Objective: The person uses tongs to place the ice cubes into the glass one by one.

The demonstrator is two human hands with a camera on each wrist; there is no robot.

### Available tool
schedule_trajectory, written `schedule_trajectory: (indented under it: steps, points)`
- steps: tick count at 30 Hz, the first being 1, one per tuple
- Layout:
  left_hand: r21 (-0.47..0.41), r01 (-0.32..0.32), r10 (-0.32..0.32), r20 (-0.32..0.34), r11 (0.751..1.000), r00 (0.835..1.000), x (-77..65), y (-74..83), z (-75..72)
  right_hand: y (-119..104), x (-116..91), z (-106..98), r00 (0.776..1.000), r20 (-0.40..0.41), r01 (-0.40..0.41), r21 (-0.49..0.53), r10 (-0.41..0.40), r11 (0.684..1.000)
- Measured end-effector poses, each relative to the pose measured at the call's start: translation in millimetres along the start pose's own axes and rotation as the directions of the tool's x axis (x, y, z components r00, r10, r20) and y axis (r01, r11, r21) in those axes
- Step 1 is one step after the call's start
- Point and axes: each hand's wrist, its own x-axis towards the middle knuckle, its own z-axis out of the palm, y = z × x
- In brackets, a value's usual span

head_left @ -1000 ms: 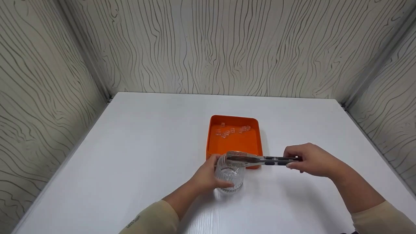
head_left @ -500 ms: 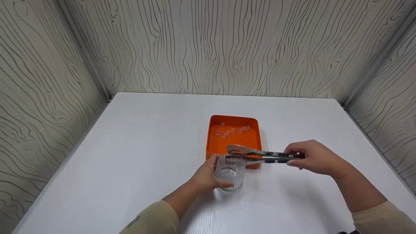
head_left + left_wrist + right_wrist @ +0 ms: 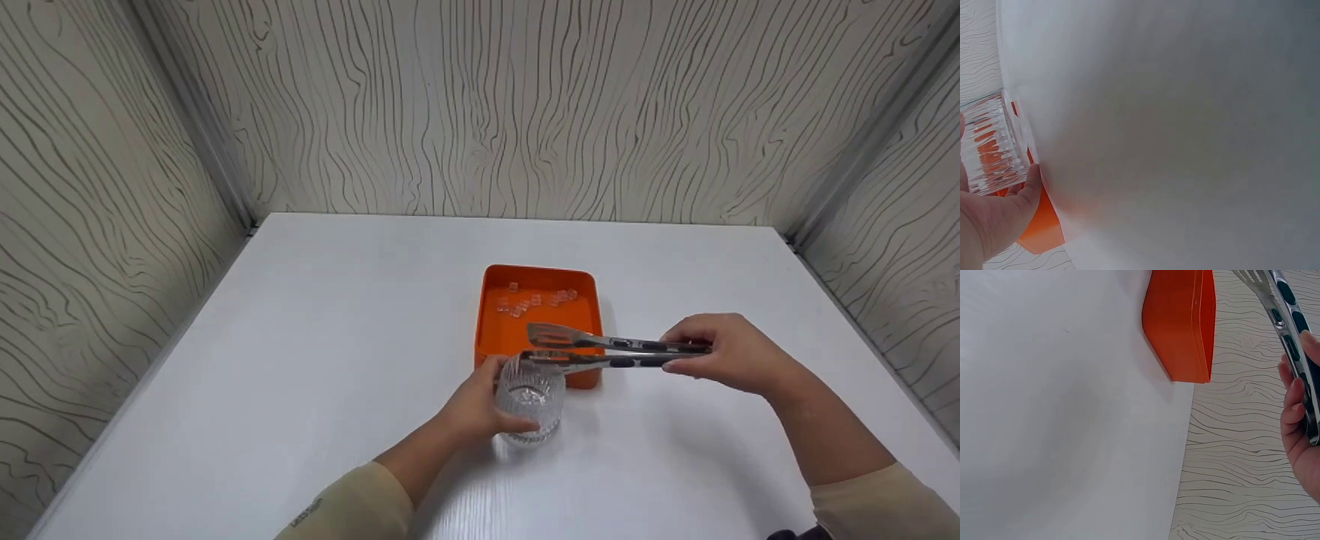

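My left hand [image 3: 476, 409] grips a clear ribbed drinking glass [image 3: 534, 412] round its side, the thumb across its front. In the left wrist view the fingers curl round the base end of the glass [image 3: 996, 143]. My right hand [image 3: 731, 352] holds metal serving tongs [image 3: 626, 352] with dark grip pads by their handle end. The tongs' arms are spread, their heads over the rim of the glass and the near part of the orange tray [image 3: 540, 334]. Several small clear cubes [image 3: 523, 306] lie in the far half of that tray.
The orange tray stands just behind the glass on a white table [image 3: 337, 322]. Wood-grain patterned panels [image 3: 480, 112] rise behind the table and at both sides. A dark object [image 3: 799, 534] shows at the bottom right edge.
The tongs, closed together a second ago, have spread apart. My right hand and the tongs have risen slightly and shifted a little right. My left hand and the glass have stayed put.
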Motion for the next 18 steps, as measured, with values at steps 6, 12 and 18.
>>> schedule_trajectory:
  steps: [6, 12, 18]
  points:
    - [-0.01, -0.006, 0.006, 0.002, 1.0, 1.0, 0.6, -1.0, 0.3, 0.3, 2.6, -1.8, 0.99, -0.005, -0.141, 0.049, 0.142, 0.989]
    - [0.012, -0.007, 0.007, -0.003, 1.0, 1.0, 0.7, -1.4, 0.2, -0.1, 7.3, 0.0, 0.986, -0.047, -0.161, 0.019, 0.162, 0.987]
    - [0.005, 0.024, -0.024, 0.001, 1.0, 1.0, 1.3, -0.9, 1.3, 1.4, 13.5, 0.1, 0.976, -0.078, -0.2, 0.022, 0.202, 0.979]
